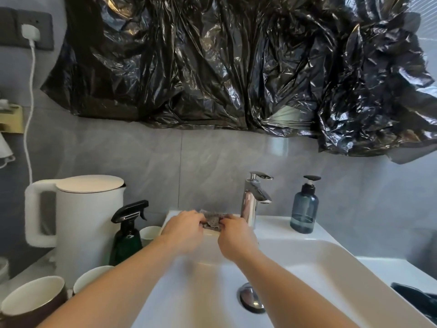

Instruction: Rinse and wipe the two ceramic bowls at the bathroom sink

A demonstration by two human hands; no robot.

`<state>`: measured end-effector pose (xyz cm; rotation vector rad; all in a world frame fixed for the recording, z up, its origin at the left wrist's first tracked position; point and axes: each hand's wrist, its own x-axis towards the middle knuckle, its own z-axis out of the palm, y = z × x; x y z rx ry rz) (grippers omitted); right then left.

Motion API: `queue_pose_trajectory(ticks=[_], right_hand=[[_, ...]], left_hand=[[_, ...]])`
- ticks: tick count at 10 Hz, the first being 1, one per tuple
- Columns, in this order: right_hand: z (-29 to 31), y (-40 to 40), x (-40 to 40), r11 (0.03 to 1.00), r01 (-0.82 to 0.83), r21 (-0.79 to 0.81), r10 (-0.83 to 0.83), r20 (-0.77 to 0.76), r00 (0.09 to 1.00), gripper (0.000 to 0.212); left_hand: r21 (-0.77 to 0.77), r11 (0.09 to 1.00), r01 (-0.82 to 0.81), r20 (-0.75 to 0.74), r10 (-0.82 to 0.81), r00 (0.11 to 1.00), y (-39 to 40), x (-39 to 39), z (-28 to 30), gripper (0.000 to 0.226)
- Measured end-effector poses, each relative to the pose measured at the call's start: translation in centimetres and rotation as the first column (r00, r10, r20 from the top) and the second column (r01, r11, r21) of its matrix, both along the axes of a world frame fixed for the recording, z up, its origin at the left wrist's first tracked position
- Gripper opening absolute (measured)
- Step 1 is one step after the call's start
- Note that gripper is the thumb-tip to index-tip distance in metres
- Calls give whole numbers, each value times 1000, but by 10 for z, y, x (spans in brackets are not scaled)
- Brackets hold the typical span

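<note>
Two bare hands meet at the far rim of the white ceramic sink (307, 263), just left of the chrome faucet (254, 197). Left hand (183, 229) and right hand (236, 237): fingers curled, both pinching a grey mottled cloth (212, 218), which lies over a pale dish, mostly hidden. Near left: brown ceramic bowl with a cream inside (33, 299) and white ceramic bowl (88, 279) on the tabletop; contents not visible.
</note>
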<state>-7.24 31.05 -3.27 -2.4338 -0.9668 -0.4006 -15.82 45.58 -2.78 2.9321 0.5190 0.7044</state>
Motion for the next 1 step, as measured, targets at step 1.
queue_pose_trajectory(ticks=[1], right_hand=[[6, -9, -10, 992, -48, -117, 47, -11, 999, 49]], left_hand=[[22, 1000, 7, -87, -5, 996, -2, -8, 7, 38]])
